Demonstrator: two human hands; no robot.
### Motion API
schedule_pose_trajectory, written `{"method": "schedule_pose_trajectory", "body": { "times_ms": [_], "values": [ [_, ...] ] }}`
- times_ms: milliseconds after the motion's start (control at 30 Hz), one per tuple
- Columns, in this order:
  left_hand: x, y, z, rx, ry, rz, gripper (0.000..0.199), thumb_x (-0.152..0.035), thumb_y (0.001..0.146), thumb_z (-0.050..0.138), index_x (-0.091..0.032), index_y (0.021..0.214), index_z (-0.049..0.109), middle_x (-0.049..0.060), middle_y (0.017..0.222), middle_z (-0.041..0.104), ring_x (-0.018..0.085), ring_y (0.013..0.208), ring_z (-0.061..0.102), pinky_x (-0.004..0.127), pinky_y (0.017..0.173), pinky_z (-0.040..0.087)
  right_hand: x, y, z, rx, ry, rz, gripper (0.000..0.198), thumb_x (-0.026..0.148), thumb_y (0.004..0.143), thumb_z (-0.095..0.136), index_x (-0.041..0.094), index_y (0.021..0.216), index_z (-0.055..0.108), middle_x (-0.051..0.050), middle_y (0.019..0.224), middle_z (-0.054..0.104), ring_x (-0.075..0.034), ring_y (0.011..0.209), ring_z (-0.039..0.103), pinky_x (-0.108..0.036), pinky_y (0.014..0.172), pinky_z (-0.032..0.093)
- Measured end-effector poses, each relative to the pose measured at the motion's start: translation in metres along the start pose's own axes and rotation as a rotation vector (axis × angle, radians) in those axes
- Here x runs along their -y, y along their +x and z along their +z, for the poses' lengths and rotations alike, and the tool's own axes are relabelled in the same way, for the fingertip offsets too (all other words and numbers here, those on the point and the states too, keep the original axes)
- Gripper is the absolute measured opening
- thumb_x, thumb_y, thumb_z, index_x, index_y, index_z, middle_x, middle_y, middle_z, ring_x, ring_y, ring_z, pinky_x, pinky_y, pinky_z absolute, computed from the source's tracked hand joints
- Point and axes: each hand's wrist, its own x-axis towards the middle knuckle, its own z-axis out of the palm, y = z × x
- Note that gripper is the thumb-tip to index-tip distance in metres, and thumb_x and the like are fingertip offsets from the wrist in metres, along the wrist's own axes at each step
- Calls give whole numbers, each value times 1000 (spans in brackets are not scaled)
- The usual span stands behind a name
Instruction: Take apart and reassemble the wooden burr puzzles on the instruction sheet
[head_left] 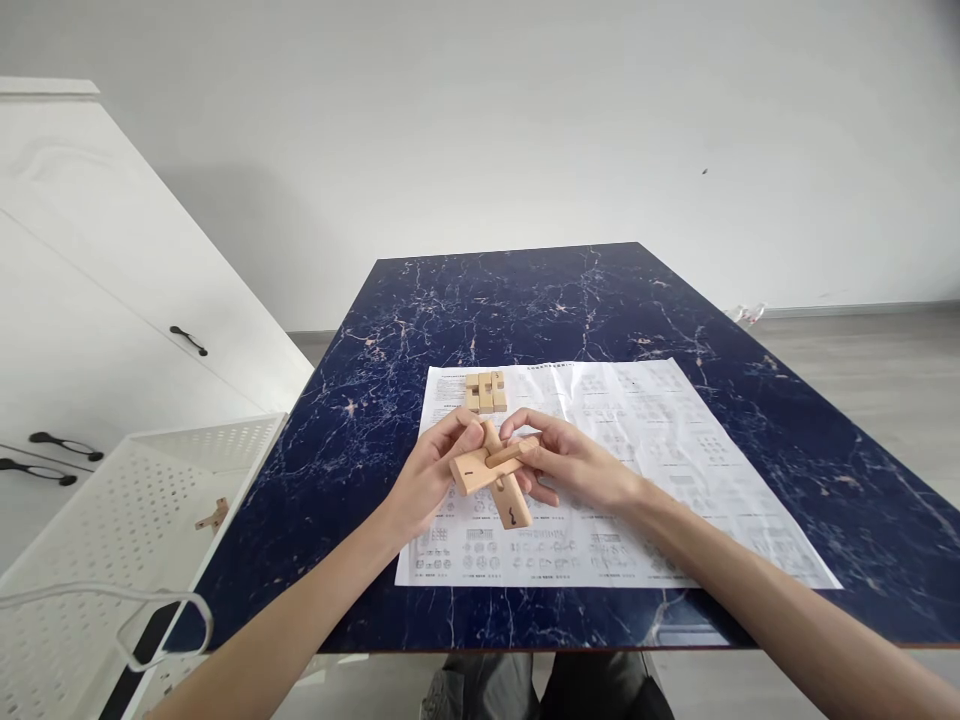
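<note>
Between my two hands, above a printed paper sheet (pixel 622 470), is a wooden interlocking puzzle (pixel 480 468) made of crossed light-wood pieces. Dark marks show on two of its ends. My left hand (pixel 427 470) grips its left side, the thumb on top near the upper end. On the other side, my right hand (pixel 574 465) pinches the right end of the pieces, with some fingers curled beneath. Just beyond my hands, several more notched wooden pieces (pixel 486 392) lie side by side on the sheet. My fingers hide part of the puzzle.
The sheet lies on a dark blue marbled table (pixel 480 310). At the left stand a white cabinet (pixel 127 250) with black handles and a white perforated rack (pixel 112 530). A small wooden piece (pixel 213 514) rests on the rack, and a white cable (pixel 112 592) loops across it.
</note>
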Motion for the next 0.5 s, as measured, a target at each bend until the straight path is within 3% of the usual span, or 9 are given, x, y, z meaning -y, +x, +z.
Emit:
{"method": "schedule_pose_trajectory", "body": {
  "times_ms": [200,367,500],
  "values": [
    [2,0,-1,-48,-120,-67,52,-61,89,82,-19,76,54,-3,73,49,11,64,43,23,62,40,-4,2,1,39,-26,-2,32,52,103,69,24,104,53,9,67,60,-6,44,31,-23,44,19],
    [1,2,-6,-71,-156,-111,52,-61,88,83,-18,75,56,-4,70,48,11,61,42,24,61,42,-3,2,4,78,-7,7,35,55,103,69,24,104,53,9,65,58,-6,45,28,-24,45,18],
    [-1,4,-6,-75,-174,-124,51,-61,84,87,-17,78,63,-3,72,54,11,63,47,24,63,44,0,1,1,76,24,-4,34,54,103,69,24,102,54,8,68,62,-6,44,33,-24,45,22]
  ]
}}
